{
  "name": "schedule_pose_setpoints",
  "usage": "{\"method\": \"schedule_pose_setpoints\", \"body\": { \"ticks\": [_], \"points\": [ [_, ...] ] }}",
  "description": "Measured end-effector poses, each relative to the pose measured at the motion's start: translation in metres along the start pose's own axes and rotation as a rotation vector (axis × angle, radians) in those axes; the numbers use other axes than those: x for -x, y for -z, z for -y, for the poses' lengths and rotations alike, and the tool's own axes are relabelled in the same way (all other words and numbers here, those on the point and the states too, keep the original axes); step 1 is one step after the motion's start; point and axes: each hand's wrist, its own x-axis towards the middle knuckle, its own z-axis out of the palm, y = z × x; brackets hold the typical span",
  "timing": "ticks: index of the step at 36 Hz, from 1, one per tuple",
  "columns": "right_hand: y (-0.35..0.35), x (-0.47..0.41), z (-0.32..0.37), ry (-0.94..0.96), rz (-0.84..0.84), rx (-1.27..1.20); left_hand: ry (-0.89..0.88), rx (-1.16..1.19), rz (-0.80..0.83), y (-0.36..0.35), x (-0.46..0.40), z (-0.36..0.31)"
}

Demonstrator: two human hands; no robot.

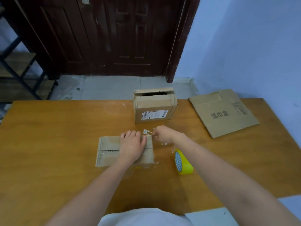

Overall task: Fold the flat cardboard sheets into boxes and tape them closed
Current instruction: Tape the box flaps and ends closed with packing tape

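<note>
The left hand presses flat on the box while the right hand's grip pinches clear tape at its far corner.

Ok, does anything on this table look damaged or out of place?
The far box looks rough: its top flaps are ragged and gape open over a dark gap. The flat cardboard sheet lies askew, its far corner past the table edge.
</note>
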Motion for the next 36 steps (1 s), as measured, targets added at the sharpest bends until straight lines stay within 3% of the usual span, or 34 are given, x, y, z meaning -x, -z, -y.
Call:
{"method": "schedule_pose_setpoints", "body": {
  "ticks": [9,15,26,32,36],
  "points": [
    [-0.013,0.009,0.008,-0.076,-0.163,0.054,-0.021,-0.031,-0.015,-0.003,0.000,0.002],
    [-0.034,0.014,0.008,-0.158,-0.232,-0.072,-0.018,-0.084,0.028,-0.001,0.001,-0.002],
    [-0.058,0.047,0.002,-0.191,-0.080,-0.513,-0.012,-0.069,0.019,-0.003,0.000,-0.002],
    [-0.075,0.069,-0.002,-0.145,-0.276,-0.437,-0.018,-0.068,0.036,-0.001,0.000,-0.002],
    [-0.094,0.069,0.010,-0.086,-0.239,-0.392,-0.026,-0.068,0.031,-0.003,0.000,-0.001]
  ]
}}
